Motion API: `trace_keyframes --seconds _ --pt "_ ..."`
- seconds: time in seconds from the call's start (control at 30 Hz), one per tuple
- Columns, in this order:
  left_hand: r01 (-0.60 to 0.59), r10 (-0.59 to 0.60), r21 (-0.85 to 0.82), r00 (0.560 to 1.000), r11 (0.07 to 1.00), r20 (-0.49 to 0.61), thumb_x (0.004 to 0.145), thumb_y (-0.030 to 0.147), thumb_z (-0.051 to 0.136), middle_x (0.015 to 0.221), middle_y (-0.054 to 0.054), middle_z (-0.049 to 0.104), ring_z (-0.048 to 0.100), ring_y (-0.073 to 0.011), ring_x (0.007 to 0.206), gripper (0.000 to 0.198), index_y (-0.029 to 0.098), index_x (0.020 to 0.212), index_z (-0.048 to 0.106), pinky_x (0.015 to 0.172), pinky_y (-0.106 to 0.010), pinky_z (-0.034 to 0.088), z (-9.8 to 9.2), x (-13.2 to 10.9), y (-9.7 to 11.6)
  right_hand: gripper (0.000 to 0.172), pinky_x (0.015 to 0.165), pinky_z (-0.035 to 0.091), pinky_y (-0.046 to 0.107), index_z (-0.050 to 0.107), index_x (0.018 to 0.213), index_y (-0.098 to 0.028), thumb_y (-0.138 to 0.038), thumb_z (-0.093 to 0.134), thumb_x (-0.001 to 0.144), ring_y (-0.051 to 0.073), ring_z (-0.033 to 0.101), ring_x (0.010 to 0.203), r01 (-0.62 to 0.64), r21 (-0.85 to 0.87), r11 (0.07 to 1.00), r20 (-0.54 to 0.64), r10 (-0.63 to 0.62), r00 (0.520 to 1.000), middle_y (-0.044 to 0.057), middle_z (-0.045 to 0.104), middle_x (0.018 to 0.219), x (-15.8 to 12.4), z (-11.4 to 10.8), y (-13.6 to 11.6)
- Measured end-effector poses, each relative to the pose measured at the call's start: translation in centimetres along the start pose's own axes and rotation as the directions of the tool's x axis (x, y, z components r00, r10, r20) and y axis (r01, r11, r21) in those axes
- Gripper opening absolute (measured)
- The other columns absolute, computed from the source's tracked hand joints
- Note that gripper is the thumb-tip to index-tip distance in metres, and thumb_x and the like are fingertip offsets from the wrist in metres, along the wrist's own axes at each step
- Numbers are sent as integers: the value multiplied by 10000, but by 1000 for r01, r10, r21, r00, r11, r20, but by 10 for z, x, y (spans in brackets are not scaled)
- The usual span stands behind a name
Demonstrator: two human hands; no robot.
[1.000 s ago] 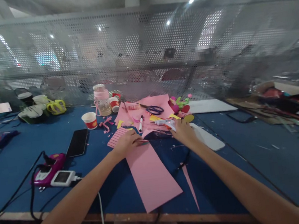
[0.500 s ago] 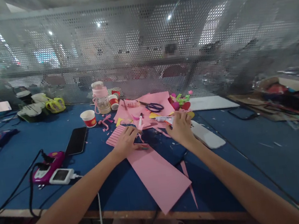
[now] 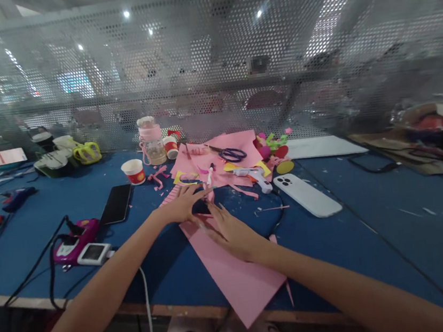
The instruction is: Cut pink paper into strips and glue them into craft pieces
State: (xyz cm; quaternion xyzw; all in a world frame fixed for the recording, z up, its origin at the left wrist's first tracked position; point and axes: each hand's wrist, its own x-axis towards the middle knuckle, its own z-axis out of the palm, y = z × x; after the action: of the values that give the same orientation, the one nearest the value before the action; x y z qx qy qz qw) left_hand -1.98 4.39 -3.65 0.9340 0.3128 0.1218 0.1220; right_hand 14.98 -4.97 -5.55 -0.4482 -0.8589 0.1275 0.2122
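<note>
My right hand (image 3: 233, 234) lies flat on the pink paper sheet (image 3: 244, 281), its fingers stretched toward the sheet's far edge. Beside it, my left hand (image 3: 182, 206) has its fingers apart, the thumb at that same far edge. A striped pink piece (image 3: 169, 196) is partly hidden behind the left hand. Just beyond the hands, a white glue gun (image 3: 253, 175) rests at the edge of a heap of pink paper (image 3: 244, 139). Scissors (image 3: 232, 154) with dark blue handles lie on this heap. A small white-and-pink item stands near my left fingertips, its kind unclear.
A white phone (image 3: 308, 195) is to the right, a black phone (image 3: 116, 204) to the left. Further left sits a purple power strip (image 3: 75, 243) with cables. Paper cups (image 3: 133, 172) and a pink-lidded bottle (image 3: 151, 142) stand toward the perforated metal screen (image 3: 192, 56).
My right hand has left the glue gun, which now lies on the paper heap, and moved left and down onto the pink sheet. My left hand's fingers have spread. The view has shifted slightly.
</note>
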Motion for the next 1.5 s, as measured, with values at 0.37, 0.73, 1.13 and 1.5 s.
trace_keyframes --seconds 0.37,0.73,1.13,1.5 --pt "49 -51 -104 999 993 -12 633 299 643 1028 -110 622 517 -252 1010 286 192 897 645 897 -374 331 -15 69 -22 464 1009 260 459 417 1245 -69 -311 356 854 243 244 1268 40 -193 980 10 -38 999 141 380 1322 10 -3 3" --pt "156 -217 -270 953 950 -213 683 239 575 767 -71 637 594 -178 697 215 97 835 623 673 -317 463 -30 82 -22 307 954 382 376 584 1070 -140 -137 386 837 191 570 999 199 -33 979 -192 -202 960 92 622 1065 23 -8 27" --pt "-9 34 -336 997 942 69 539 345 706 1102 -114 507 543 -190 924 564 150 1032 513 743 -308 447 -27 53 -12 299 785 473 267 582 1068 -155 -228 373 868 158 611 893 403 9 915 -53 -402 914 60 658 994 8 -18 21" --pt "90 -129 235 979 968 155 767 289 476 726 -71 629 575 -174 723 197 146 735 608 634 -252 406 1 35 40 263 762 482 266 595 1004 -140 -180 374 864 148 613 860 560 -128 818 -179 -575 799 69 674 938 6 -9 25"
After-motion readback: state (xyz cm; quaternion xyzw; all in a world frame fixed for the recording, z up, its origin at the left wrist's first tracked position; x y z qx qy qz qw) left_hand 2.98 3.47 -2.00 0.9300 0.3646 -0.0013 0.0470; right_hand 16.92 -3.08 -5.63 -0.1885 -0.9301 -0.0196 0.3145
